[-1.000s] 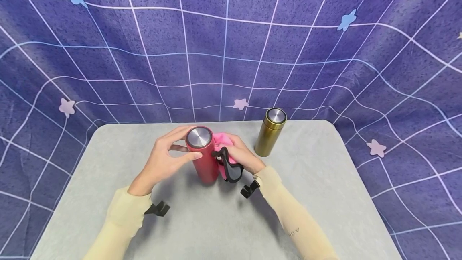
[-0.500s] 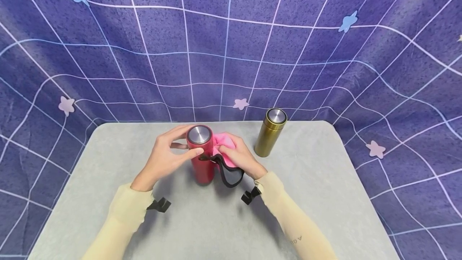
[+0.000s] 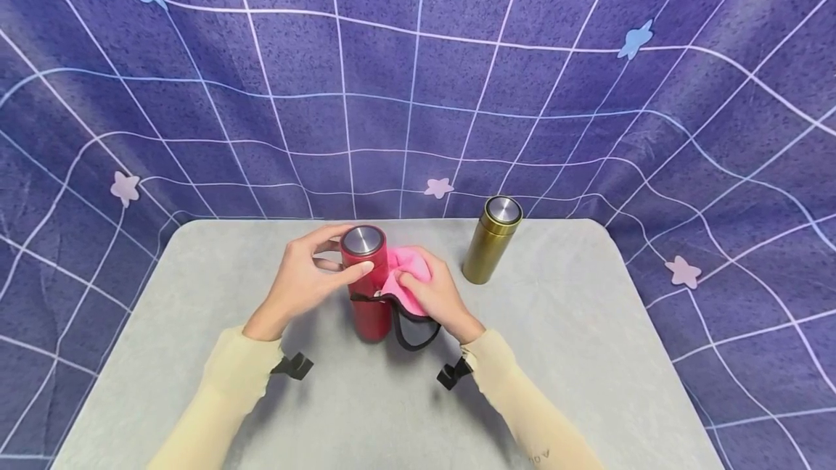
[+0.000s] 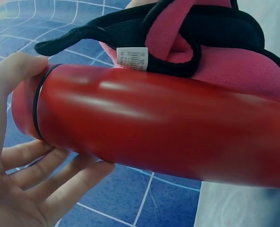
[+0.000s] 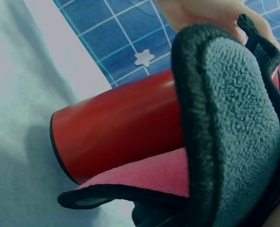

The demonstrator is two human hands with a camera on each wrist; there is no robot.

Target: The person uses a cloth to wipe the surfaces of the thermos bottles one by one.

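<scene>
A red thermos with a steel-topped lid stands upright, left of the table's middle. My left hand grips it near the lid, thumb in front and fingers behind. A pink cloth with black edging lies against the thermos's right side, pinched by my right hand. Part of its black edge crosses the thermos's front. The left wrist view shows a white label on the cloth, and the right wrist view its grey reverse side. Some of the right fingers are hidden by the cloth.
A gold thermos stands upright at the back right of the grey table. Behind the table and at its sides hangs a blue grid-patterned curtain with stars. A black wrist mount sticks out from the left sleeve.
The right hand has moved slightly down with the cloth, whose black edge now reaches across the thermos's front. More of the right thumb shows. The left hand keeps its grip near the lid.
</scene>
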